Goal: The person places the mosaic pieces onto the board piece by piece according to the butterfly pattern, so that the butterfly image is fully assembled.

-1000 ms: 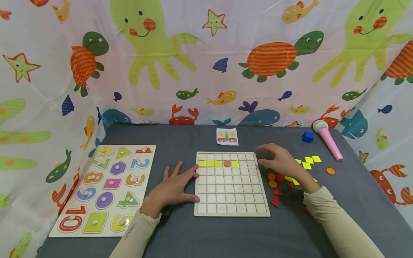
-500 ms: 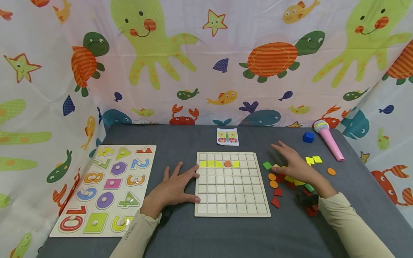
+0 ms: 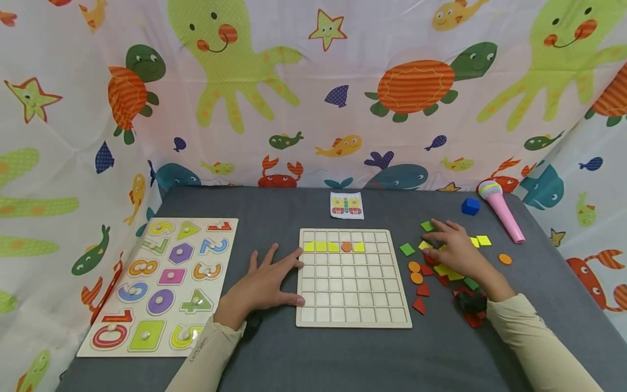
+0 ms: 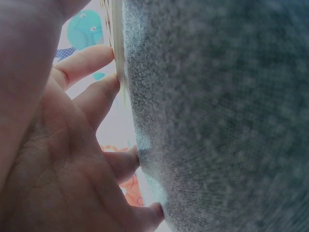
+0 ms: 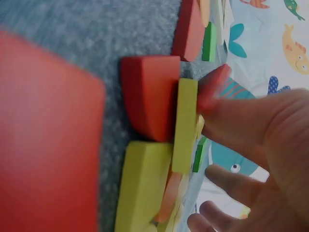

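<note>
A wooden grid board [image 3: 355, 300] lies flat on the grey table. One of its upper rows holds several yellow pieces [image 3: 320, 247] and an orange disc [image 3: 346, 246]. Fingers spread, my left hand [image 3: 262, 283] touches the board's left edge with thumb and fingertips. My right hand [image 3: 455, 249] is over a loose pile of coloured pieces right of the board, fingers apart and slightly bent. In the right wrist view, its thumb is against a red piece [image 5: 212, 87], beside a yellow piece [image 5: 185, 125] standing out from the pile; the other fingertips are apart from the thumb.
A picture card [image 3: 346, 205] lies behind the board. A number puzzle board [image 3: 164, 258] is at left. Green pieces [image 3: 406, 249], orange discs [image 3: 416, 278] and red pieces [image 3: 418, 306] are scattered at right. Further back are a blue cube [image 3: 471, 206] and a pink toy microphone [image 3: 502, 212].
My right hand has moved from the board's upper right edge rightward to over the pile, its fingers spreading. Green pieces by the board now show. My left hand has stayed in place.
</note>
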A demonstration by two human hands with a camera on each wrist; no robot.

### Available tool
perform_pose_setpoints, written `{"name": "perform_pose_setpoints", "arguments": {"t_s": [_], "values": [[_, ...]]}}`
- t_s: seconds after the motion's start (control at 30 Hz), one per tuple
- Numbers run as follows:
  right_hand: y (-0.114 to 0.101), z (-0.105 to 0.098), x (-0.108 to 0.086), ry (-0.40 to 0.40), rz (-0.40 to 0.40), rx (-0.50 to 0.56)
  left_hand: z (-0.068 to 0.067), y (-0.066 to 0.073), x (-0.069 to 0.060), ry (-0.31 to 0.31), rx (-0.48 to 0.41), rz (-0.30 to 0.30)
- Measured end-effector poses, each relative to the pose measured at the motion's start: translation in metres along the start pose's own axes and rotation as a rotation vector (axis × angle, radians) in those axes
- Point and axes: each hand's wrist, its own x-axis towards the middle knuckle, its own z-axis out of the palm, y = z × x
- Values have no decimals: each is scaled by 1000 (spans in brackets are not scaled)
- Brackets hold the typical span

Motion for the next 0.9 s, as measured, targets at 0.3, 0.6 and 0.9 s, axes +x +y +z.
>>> {"name": "perform_pose_setpoints", "arguments": {"t_s": [0.3,0.6,0.9], "values": [[-2,6,2,166,-65,-56,-1,3,-1,0,1,-8],[-11,2,6,140,65,65,-2,4,-1,-2,0,-3],[-33,7,13,97,96,427,-1,3,-1,-3,2,-6]]}}
